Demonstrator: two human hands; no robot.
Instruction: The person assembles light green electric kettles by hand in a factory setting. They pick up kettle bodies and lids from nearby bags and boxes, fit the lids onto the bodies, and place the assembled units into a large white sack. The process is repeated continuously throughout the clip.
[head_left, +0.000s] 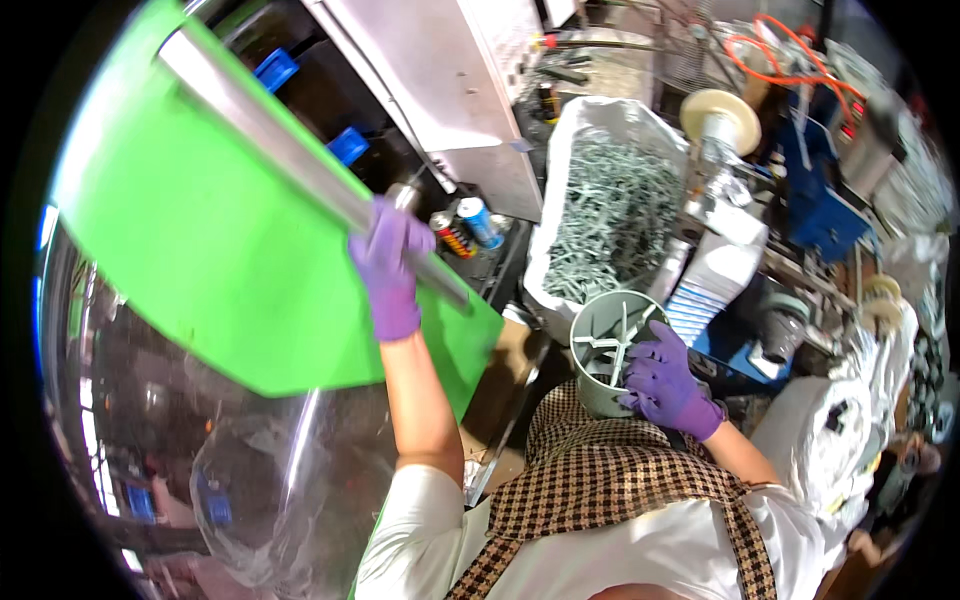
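Fingers of my left hand [388,268], purple glove on, are wrapped around a long silver bar [265,140] that runs diagonally across a big green panel [230,280]; can't tell if the bar's actually fixed to it. Right hand [668,382], same kind of glove, has hold of a round gray-green pot [598,398] by its right side, fingers bent at the rim, and the pot sits right in front of my checked apron [600,480]. Inside it there's a pale piece with thin spread arms [600,344]; can't tell if my fingers touch that one. Just past the pot is a white tub [543,265] loaded with a tangle of thin gray-green parts [610,205]. Left of the tub, a blue can [480,224] and a dark can [453,238] stand side by side on a black ledge.
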